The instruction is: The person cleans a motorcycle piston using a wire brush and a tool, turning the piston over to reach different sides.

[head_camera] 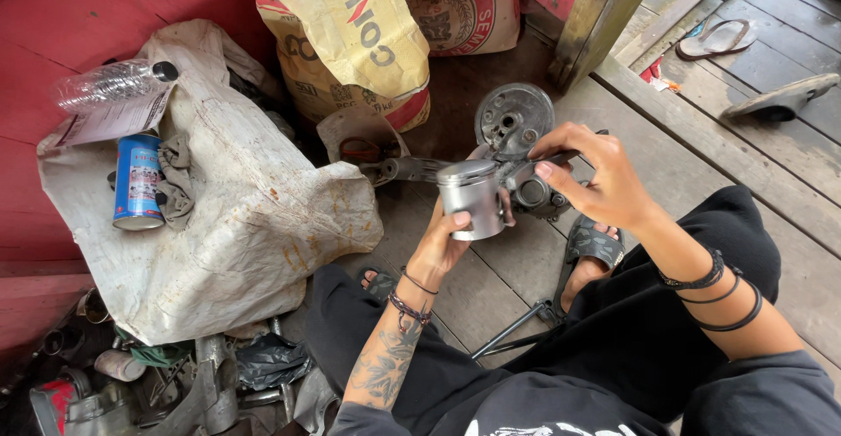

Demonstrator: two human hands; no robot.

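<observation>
Piston (470,198), metal, upright, gripped in left hand (441,241), fingers wrapped round its skirt. Right hand (594,176) closed on grey engine part (517,151) just behind piston, over wooden floor (491,287). Blue can (137,182) on white sack (236,226), well apart.

Tan sack (346,37): top centre, upright, bulging paper bag, yellow-tan with red and black print.
Second sack (464,2): just behind and right of the tan one, pale with red round emblem.
Blue can (137,182): left, lying on white sheet, cylinder, blue label with white panel.
Paper label (114,120): white sheet under clear plastic bottle (109,81), upper left.
</observation>
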